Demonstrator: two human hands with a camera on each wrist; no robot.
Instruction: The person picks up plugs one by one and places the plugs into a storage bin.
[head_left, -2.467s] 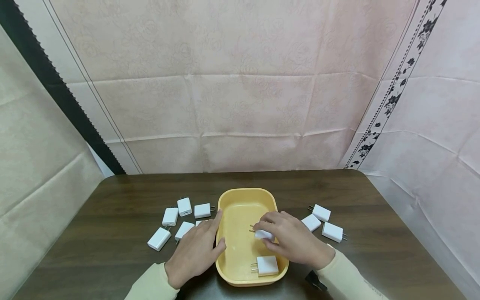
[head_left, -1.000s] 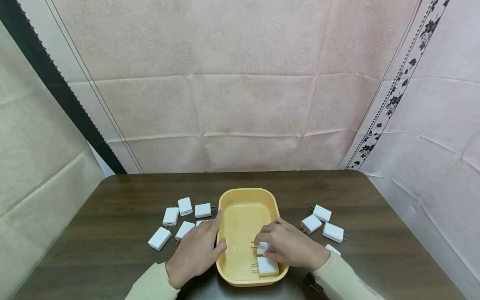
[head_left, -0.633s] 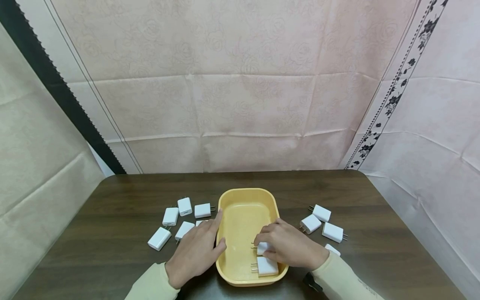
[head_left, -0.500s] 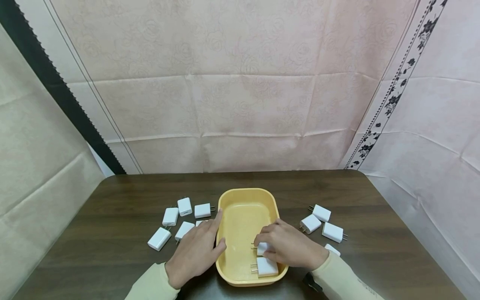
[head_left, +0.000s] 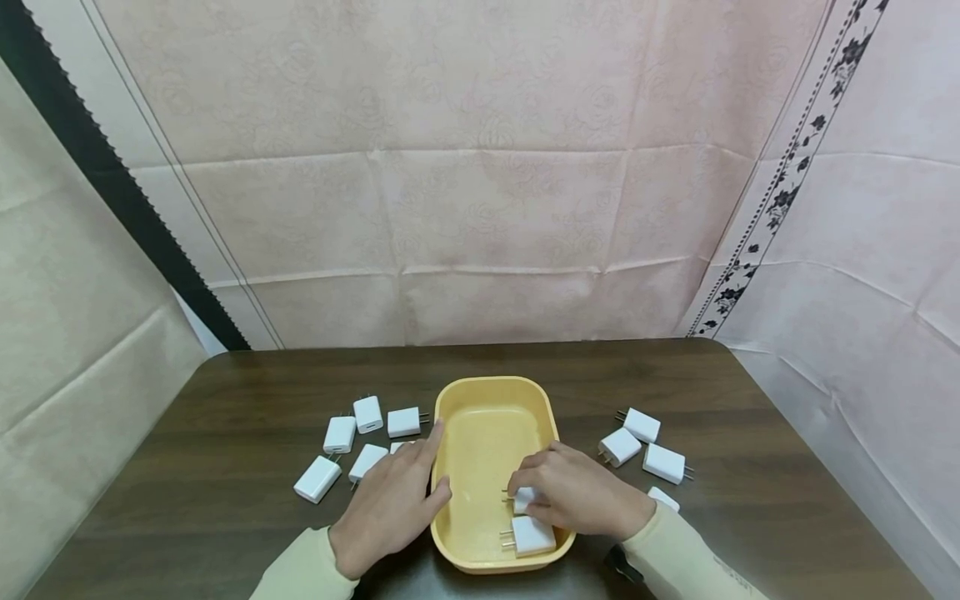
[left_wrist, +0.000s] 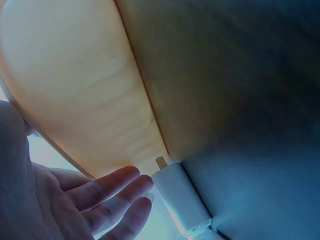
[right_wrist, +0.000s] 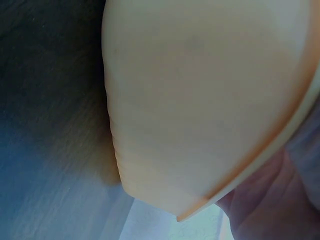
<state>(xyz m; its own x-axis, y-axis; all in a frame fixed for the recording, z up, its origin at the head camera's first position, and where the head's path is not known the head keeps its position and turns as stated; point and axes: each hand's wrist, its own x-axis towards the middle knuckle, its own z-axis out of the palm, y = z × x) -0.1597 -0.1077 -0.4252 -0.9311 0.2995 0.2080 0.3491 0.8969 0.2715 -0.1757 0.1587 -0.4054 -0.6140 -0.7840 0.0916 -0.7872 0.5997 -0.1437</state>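
A yellow plastic tub (head_left: 491, 437) stands on the table. Inside it my right hand (head_left: 581, 493) pinches a white charger plug (head_left: 524, 500), whose prongs point left. Just nearer to me, a second charger plug (head_left: 532, 536) lies on the tub floor along its right side. My left hand (head_left: 392, 498) rests at the tub's left rim with the index finger straight along it. In the left wrist view, the left fingers (left_wrist: 107, 192) are loosely extended beside a charger plug (left_wrist: 182, 197) outside the tub. In the right wrist view, the tub's outer wall (right_wrist: 200, 100) hides the right fingertips.
Several white charger plugs (head_left: 318, 478) lie left of the tub, one partly behind my left hand. More plugs (head_left: 664, 463) lie to its right, one (head_left: 663, 498) against my right sleeve. Fabric hangs behind the dark wooden table (head_left: 225, 467).
My right hand has brought the charger plug towards me, down beside the other one in the tub. For the last second it has hardly moved. My left hand stays at the rim.
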